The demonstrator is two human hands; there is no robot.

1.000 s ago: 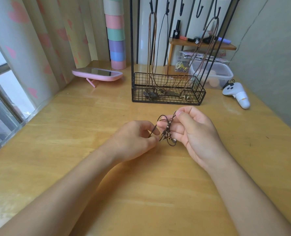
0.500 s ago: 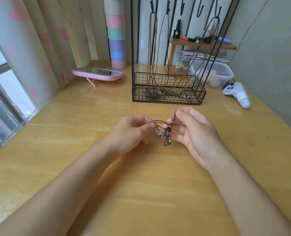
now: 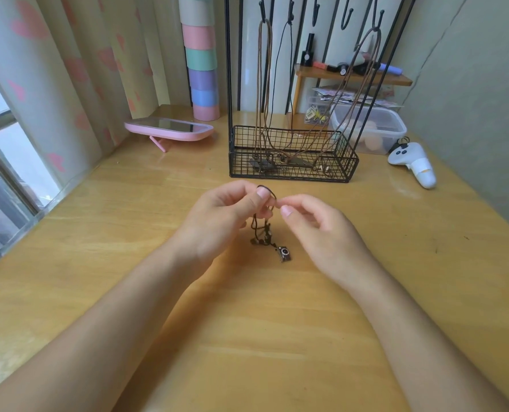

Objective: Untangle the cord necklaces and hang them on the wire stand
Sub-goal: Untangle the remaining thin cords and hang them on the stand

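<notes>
A dark cord necklace hangs in a small bunch between my hands, just above the wooden table. Its camera-shaped pendant dangles lowest. My left hand pinches the cord's top loop between thumb and fingers. My right hand pinches the same cord beside it, thumb against forefinger. Behind them stands the black wire stand, with three cord necklaces hanging from its top hooks into the basket base.
A pink mirror lies at the back left, near a stack of pastel rolls. A white controller and a clear plastic box sit at the back right. A window and curtain line the left edge.
Both hands have risen and drawn the cord upward. The bunch now hangs down loosely with the camera pendant dropped free at the bottom. My left thumb has moved onto the top loop.
</notes>
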